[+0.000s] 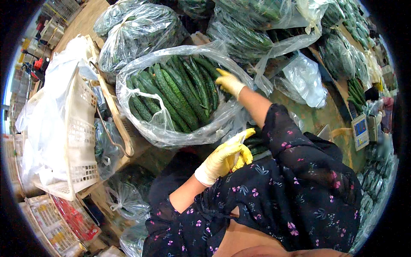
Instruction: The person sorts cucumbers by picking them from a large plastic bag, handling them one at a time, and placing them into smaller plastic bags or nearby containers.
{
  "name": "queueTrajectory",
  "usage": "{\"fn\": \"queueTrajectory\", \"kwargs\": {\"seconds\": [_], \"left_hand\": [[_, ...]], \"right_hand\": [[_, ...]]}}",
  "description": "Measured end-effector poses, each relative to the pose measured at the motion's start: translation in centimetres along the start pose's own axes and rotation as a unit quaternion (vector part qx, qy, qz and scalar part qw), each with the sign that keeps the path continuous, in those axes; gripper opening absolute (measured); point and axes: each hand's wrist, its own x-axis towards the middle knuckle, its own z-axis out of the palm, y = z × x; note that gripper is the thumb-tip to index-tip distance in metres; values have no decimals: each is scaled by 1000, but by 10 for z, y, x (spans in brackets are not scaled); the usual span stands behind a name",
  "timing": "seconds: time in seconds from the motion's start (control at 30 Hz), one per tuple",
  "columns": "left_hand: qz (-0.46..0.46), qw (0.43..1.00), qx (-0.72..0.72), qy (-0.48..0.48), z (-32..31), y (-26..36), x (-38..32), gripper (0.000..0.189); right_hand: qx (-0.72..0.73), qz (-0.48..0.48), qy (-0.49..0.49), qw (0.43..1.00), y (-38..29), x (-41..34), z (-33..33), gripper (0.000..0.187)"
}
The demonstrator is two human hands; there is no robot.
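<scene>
A large clear plastic bag (179,141) lies open before me, its rim rolled back around many long dark green cucumbers (179,93). My right hand (229,83), in a yellowed thin glove, is over the bag's right inner side. Its index finger points left onto the cucumbers, and its underside is hidden, so I cannot tell if it grips one. Nearer my body, my left hand (224,157), gloved in yellow, is just below the bag's front rim. Its fingers are bent and apart, with no clear object between them. More cucumbers (257,144) show beside it, partly covered by my right sleeve.
Filled plastic bags of cucumbers (141,35) crowd the far side, with another bag (244,35) at far right. A white plastic crate (80,128) stands left beside a wooden bar (112,106). Crumpled clear plastic (305,77) and a panel with a screen (360,132) are right.
</scene>
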Motion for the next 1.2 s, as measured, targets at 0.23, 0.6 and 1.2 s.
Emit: {"fn": "queueTrajectory", "kwargs": {"seconds": [0.23, 0.6, 1.2], "left_hand": [[8, 1000, 16, 0, 0, 0, -4, 75], [63, 998, -11, -16, 0, -1, -3, 81], [114, 991, -48, 53, -2, -4, -6, 65]], "right_hand": [[321, 153, -112, 928, -36, -27, -48, 26], [-44, 20, 113, 992, -44, -23, -36, 30], [-161, -201, -222, 941, 87, -246, -77, 41]]}}
